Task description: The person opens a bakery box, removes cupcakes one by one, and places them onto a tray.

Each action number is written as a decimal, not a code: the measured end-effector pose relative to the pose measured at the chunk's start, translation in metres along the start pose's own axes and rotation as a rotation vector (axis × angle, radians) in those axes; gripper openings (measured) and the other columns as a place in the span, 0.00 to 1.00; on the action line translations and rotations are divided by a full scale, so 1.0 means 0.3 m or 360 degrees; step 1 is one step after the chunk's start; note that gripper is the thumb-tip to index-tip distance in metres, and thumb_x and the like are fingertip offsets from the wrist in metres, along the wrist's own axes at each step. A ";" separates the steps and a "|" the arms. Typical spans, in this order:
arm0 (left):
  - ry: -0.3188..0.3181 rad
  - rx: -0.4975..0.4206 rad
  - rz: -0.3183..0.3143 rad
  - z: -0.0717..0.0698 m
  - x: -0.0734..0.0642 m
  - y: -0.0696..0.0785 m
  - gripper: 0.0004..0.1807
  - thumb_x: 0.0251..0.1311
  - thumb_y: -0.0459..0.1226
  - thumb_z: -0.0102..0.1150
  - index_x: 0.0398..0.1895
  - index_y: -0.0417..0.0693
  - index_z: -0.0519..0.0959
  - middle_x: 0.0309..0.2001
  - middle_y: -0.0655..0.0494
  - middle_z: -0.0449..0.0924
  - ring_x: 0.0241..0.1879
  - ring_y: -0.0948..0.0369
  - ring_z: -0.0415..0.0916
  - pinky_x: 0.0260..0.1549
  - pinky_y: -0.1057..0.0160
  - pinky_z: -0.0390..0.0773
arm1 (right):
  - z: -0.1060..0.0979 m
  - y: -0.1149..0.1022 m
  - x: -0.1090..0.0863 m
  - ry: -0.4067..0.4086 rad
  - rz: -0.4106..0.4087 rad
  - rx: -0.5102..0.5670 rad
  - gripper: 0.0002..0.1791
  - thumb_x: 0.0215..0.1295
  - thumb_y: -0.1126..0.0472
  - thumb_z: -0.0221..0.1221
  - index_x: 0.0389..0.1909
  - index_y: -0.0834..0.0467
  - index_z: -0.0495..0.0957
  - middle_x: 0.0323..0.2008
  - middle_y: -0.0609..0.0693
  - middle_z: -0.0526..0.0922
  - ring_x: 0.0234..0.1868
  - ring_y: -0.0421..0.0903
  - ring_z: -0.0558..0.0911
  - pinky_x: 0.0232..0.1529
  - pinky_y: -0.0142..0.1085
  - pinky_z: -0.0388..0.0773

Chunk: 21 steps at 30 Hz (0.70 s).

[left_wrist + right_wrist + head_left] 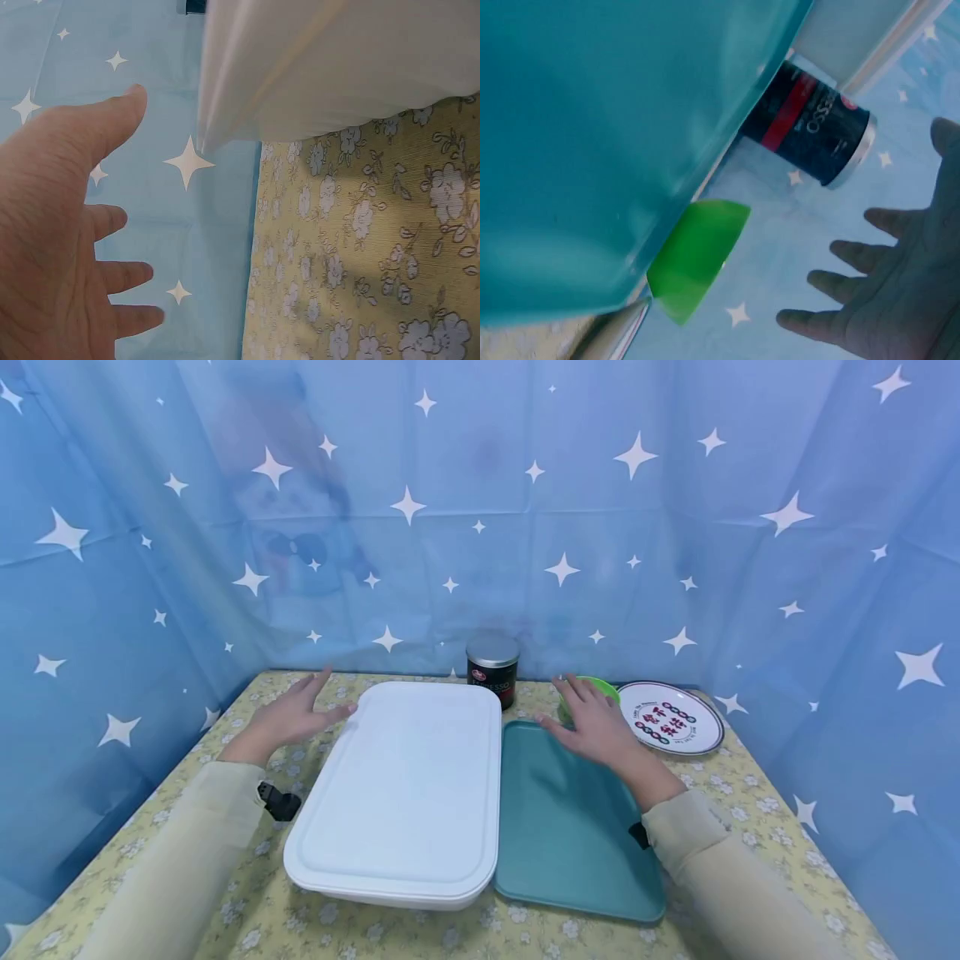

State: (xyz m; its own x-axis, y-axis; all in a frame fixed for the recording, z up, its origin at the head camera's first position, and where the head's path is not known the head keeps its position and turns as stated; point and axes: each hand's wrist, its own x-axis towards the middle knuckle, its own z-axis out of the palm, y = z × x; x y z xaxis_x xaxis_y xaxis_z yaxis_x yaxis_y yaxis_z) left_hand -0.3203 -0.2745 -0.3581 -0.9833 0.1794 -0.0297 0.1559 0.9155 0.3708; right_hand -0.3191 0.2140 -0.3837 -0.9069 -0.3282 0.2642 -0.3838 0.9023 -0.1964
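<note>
A white lidded box (405, 785) stands at the middle of the table, its lid on. Beside its far left corner is my left hand (291, 714), fingers spread and holding nothing; the left wrist view shows that hand (67, 217) apart from the box's white side (337, 67). To the right of the box lies a teal tray (577, 835). My right hand (596, 727) hovers over the tray's far part with fingers extended, partly hiding a green bowl (602, 687). In the right wrist view the hand (885, 277) grips nothing.
A black espresso tin (492, 670) with a silver lid stands behind the box. An oval white plate (670, 718) with red characters lies at the back right. The floral tablecloth (247, 893) covers the table, and a blue starry curtain (480, 485) hangs around it.
</note>
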 end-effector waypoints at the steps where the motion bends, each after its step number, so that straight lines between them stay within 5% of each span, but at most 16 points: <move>1: -0.0007 -0.0038 0.0011 0.004 -0.002 -0.002 0.58 0.64 0.73 0.41 0.82 0.49 0.34 0.78 0.31 0.39 0.74 0.30 0.43 0.60 0.22 0.49 | 0.003 -0.005 -0.003 0.0011 -0.0021 0.0023 0.46 0.72 0.30 0.47 0.80 0.55 0.52 0.78 0.61 0.52 0.77 0.64 0.53 0.67 0.67 0.55; 12: -0.0186 -0.0400 -0.0007 0.056 -0.023 -0.015 0.50 0.68 0.68 0.45 0.77 0.39 0.58 0.69 0.34 0.67 0.64 0.38 0.69 0.57 0.39 0.71 | 0.053 -0.075 -0.029 -0.0127 -0.0046 0.0473 0.44 0.72 0.30 0.47 0.72 0.61 0.66 0.68 0.61 0.72 0.67 0.61 0.72 0.62 0.57 0.70; 16: -0.0235 -0.0521 -0.0003 0.065 -0.030 -0.016 0.44 0.70 0.63 0.50 0.73 0.37 0.65 0.62 0.39 0.76 0.51 0.49 0.80 0.52 0.45 0.77 | 0.070 -0.103 -0.036 -0.0197 -0.0031 0.0582 0.40 0.71 0.29 0.48 0.66 0.57 0.74 0.58 0.55 0.81 0.59 0.55 0.79 0.55 0.52 0.76; 21: -0.0284 -0.0597 0.0009 0.066 -0.034 -0.015 0.37 0.70 0.57 0.56 0.68 0.36 0.73 0.46 0.48 0.84 0.40 0.57 0.82 0.45 0.49 0.82 | 0.085 -0.132 -0.037 -0.0238 -0.0056 0.0633 0.32 0.72 0.31 0.49 0.54 0.53 0.82 0.42 0.46 0.84 0.41 0.44 0.81 0.43 0.43 0.78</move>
State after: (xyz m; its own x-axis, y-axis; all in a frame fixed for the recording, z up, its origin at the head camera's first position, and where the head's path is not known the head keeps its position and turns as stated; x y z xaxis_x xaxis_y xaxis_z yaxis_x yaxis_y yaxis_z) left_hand -0.3091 -0.2732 -0.3777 -0.9458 0.2736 -0.1749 0.0836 0.7256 0.6831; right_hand -0.2983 0.1748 -0.4029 -0.8959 -0.4204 0.1434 -0.4259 0.7212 -0.5463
